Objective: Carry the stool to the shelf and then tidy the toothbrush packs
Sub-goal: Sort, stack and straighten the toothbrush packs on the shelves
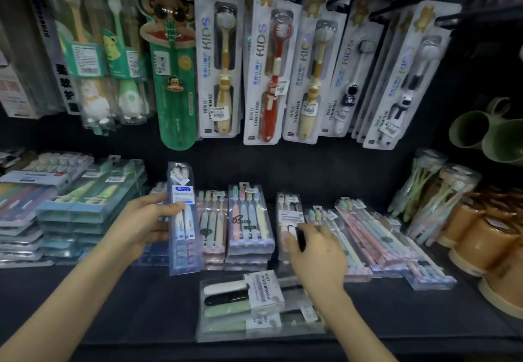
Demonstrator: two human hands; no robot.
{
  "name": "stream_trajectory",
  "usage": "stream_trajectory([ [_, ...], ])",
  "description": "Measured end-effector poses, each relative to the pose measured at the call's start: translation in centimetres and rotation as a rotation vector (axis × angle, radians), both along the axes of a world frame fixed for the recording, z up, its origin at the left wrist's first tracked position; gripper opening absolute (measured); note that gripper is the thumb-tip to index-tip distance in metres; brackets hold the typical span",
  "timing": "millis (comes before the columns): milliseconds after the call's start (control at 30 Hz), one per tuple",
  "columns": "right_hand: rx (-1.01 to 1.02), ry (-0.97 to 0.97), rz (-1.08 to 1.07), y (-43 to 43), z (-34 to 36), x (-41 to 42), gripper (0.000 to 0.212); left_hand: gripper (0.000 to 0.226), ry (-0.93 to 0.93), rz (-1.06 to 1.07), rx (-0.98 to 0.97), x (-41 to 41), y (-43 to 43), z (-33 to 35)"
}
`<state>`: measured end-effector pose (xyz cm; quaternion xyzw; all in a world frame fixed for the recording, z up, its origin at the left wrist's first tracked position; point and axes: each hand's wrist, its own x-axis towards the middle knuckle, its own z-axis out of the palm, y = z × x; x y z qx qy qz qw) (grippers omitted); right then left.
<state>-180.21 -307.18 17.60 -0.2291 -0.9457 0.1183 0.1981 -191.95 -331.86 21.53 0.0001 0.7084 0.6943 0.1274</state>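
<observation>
A two-brush toothbrush pack (183, 220) is held upright in the left hand (141, 224), pinched along its left edge between thumb and fingers, its lower end just above the dark shelf (113, 305). To the right of that grip, stacks of four-brush packs (250, 220) are laid flat, side by side. Further right, the right hand (317, 251) is spread with loose fingers over a "SOFT TOOTHBRUSH" pack (288, 214); whether anything is gripped cannot be told. Just below that hand, two more flat packs (243, 302) are stacked crosswise at the shelf's front. Above both hands, KIDS toothbrush packs (219, 58) are hung from hooks. Well right of the right hand, orange cups (481, 237) and green cups (486, 135) are seen.
</observation>
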Motion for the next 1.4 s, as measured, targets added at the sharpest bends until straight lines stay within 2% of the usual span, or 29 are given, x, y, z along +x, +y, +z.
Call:
stream_trajectory([
  [67,-0.026,-0.010,-0.143,3.1,-0.8,1.2,0.049,0.034,-0.002,-0.025,-0.005,0.1,0.6,-0.1],
  [167,-0.025,-0.173,-0.241,6.2,-2.3,1.9,0.055,0.036,-0.001,-0.038,-0.005,0.2,1.4,-0.2],
  [267,0.065,-0.199,-0.208,7.4,-3.2,1.6,0.063,0.024,0.003,-0.043,-0.018,0.3,1.9,-0.3],
  [367,0.110,-0.385,-0.210,8.1,-2.7,1.2,0.071,0.017,-0.003,-0.036,-0.016,0.5,2.0,-0.3],
  [533,0.076,-0.490,-0.176,8.4,-2.4,0.3,0.067,0.019,0.000,-0.029,-0.027,0.7,1.3,0.1],
  [700,-0.009,-0.428,-0.181,8.6,-2.1,0.1,0.056,0.015,0.005,-0.031,-0.020,0.9,0.6,0.3],
  [867,-0.235,-0.128,-0.209,8.0,0.0,1.6,0.058,0.017,-0.002,-0.034,-0.029,0.9,-0.5,0.3],
  [1000,-0.384,0.041,-0.114,5.4,3.1,3.2,0.061,0.024,-0.009,-0.032,-0.025,0.9,-1.1,0.6],
  [1133,-0.497,0.042,0.135,0.2,5.5,1.6,0.064,0.034,0.019,0.017,-0.016,1.1,-1.7,0.7],
  [1233,-0.433,-0.015,0.253,-4.9,5.4,-1.8,0.069,0.040,0.058,0.090,-0.002,1.5,-2.3,0.8],
  [1400,-0.263,-0.149,0.199,-10.9,3.9,-7.6,0.067,0.054,0.103,0.189,0.075,2.3,-3.4,1.2],
])
